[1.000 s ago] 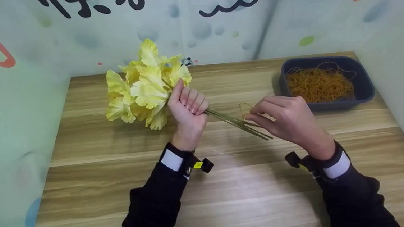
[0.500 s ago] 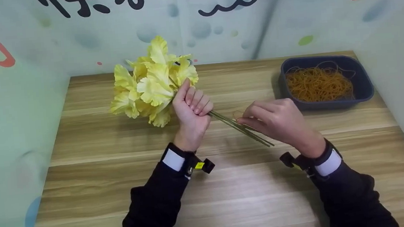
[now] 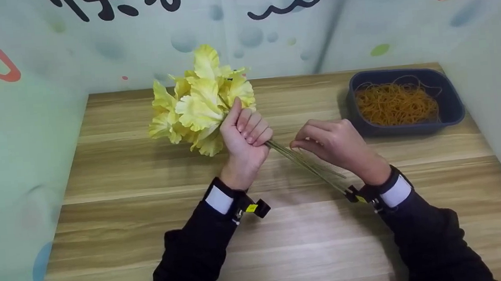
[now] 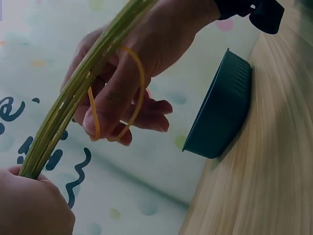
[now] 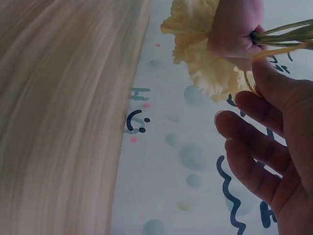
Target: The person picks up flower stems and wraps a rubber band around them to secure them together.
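Observation:
A bunch of yellow artificial flowers points to the back left, tilted above the table. My left hand grips its green stems just below the blooms, thumb toward the petals. The stem ends stick out to the right. Beside them, my right hand pinches a thin orange rubber band between thumb and forefinger. In the left wrist view the stretched band reaches from those fingertips to the stems; its far part is hidden. The right hand's other fingers are loosely bent in the right wrist view.
A dark blue plastic box stands at the table's back right, with a heap of orange rubber bands inside. The wood-grain table meets a printed backdrop behind and at both sides.
The left hand has moved right with the flowers, and the stem ends have swung nearer. The right hand has moved left along the stems, toward the left hand, still pinching the rubber band.

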The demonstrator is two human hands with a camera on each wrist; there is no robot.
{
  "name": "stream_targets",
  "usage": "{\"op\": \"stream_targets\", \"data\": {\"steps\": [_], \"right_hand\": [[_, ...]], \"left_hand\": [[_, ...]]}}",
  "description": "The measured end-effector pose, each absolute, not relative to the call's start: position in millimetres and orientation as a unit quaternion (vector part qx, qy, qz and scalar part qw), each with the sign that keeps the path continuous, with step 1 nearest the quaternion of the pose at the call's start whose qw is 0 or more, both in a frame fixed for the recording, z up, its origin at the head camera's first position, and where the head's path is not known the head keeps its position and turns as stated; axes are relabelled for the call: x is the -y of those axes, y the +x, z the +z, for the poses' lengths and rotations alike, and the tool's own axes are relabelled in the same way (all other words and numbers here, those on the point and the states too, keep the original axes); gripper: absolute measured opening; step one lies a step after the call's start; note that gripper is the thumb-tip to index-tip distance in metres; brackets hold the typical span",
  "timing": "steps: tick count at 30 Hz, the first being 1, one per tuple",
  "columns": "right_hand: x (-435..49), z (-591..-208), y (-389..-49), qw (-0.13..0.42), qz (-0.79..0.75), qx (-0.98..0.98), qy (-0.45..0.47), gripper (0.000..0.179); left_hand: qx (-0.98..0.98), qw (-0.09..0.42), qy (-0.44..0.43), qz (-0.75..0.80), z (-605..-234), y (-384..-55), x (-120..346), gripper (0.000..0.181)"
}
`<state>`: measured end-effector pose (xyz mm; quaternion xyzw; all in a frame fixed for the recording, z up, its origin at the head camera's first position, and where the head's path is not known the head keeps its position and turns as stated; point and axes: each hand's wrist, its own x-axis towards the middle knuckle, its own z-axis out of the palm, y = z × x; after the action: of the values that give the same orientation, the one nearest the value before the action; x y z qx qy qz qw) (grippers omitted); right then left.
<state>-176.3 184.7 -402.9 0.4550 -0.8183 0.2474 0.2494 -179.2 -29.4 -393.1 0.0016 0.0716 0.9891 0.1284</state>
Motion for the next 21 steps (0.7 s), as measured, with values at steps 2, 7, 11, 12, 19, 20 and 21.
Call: {"op": "stream_targets", "data": {"steps": [2,7,11,12,19,20,21], "right_hand": [[-183.2,-405.6,-177.5,0.237,0.254,0.818,0.458,0.013],[-180.9,-411.2,-178.8,0.184,0.292,0.808,0.477,0.007],[-182.3,-415.6,-179.0,0.129,0.326,0.800,0.487,0.016],[-182.8,-416.6,-178.9,0.114,0.336,0.797,0.489,0.018],[-178.0,-420.5,-179.4,0.099,0.381,0.758,0.521,0.021],[-176.9,-421.0,-179.4,0.104,0.386,0.750,0.527,0.023],[-176.3,-421.3,-179.2,0.106,0.393,0.743,0.531,0.025]], "left_hand": [[-0.060,0.136,0.006,0.989,-392.7,-178.0,28.5,0.073],[-0.036,0.131,0.007,0.991,-391.3,-177.9,31.5,0.073],[-0.029,0.105,-0.005,0.994,-388.1,-180.9,40.1,0.072],[-0.028,0.096,-0.010,0.995,-387.1,-181.9,43.0,0.072],[-0.007,0.043,-0.012,0.999,-380.0,-187.3,62.3,0.073],[0.000,0.041,-0.008,0.999,-379.4,-187.7,64.4,0.074],[0.004,0.039,-0.005,0.999,-378.9,-188.2,66.1,0.074]]}}
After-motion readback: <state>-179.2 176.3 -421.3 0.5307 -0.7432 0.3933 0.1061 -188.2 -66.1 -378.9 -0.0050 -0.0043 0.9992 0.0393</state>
